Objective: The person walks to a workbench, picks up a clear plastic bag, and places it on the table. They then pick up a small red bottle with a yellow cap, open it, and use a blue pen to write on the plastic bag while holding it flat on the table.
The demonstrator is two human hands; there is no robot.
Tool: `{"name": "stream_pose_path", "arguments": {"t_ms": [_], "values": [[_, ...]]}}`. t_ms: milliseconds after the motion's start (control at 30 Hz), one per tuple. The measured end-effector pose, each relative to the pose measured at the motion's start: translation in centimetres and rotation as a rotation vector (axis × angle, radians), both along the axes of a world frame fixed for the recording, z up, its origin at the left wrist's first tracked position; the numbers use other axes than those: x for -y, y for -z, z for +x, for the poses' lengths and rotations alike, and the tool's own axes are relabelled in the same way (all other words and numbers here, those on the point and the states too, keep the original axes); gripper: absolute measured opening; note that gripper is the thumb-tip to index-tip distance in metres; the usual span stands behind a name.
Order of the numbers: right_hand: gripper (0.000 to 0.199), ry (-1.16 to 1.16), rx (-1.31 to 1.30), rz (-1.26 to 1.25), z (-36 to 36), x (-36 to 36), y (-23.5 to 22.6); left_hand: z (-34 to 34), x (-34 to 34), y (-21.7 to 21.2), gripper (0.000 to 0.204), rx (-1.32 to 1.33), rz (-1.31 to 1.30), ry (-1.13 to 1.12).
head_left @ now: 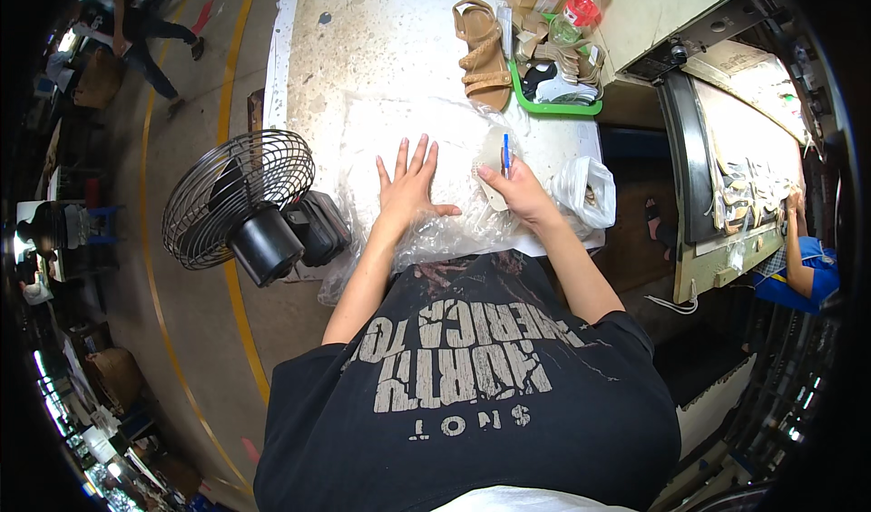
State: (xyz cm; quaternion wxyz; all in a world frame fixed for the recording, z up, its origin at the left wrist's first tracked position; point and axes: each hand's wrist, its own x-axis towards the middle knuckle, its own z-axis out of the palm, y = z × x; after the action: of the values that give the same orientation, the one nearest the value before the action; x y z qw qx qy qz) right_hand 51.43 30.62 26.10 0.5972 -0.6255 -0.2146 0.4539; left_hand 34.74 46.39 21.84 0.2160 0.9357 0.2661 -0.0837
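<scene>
My left hand (410, 190) lies flat on a sheet of clear plastic (363, 162) spread over the white worktable (318, 67), its fingers spread. To its right, my right hand (522, 192) is closed with the thumb over a pale, flat, sole-shaped piece (491, 153). A slim blue pen (506, 152) stands up between its fingers. The fingers under the piece are hidden. Beyond my hands, a tan strappy sandal (485, 63) lies on the table.
A green-rimmed tray (558, 108) holds several sandal parts, with a red-labelled plastic bottle (581, 13) behind. A bag-lined container (585, 194) stands at right; a black fan (249, 208) stands left. Farther right, another person's hand (795, 201) is at a bench with straps (753, 190).
</scene>
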Motion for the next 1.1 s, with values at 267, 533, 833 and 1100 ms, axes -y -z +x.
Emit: {"name": "stream_pose_path", "arguments": {"t_ms": [267, 533, 833, 1100], "values": [[0.018, -0.164, 0.926, -0.124, -1.8, -0.2, 3.6, -0.2, 0.0, 0.2, 0.143, 0.041, -0.007, -0.001], [0.009, -0.168, 1.103, -0.227, -0.5, -2.0, 4.1, -0.1, 0.1, 0.0, 0.142, 0.054, -0.006, -0.016], [0.017, -0.262, 1.041, -0.254, -2.7, -1.9, 4.1, -0.2, 0.0, 0.4, 0.142, 0.054, 0.016, -0.017], [0.02, -0.244, 1.175, -0.316, -4.4, -2.3, 3.3, -0.2, -0.1, 0.8, 0.143, 0.048, 0.023, 0.006]]}}
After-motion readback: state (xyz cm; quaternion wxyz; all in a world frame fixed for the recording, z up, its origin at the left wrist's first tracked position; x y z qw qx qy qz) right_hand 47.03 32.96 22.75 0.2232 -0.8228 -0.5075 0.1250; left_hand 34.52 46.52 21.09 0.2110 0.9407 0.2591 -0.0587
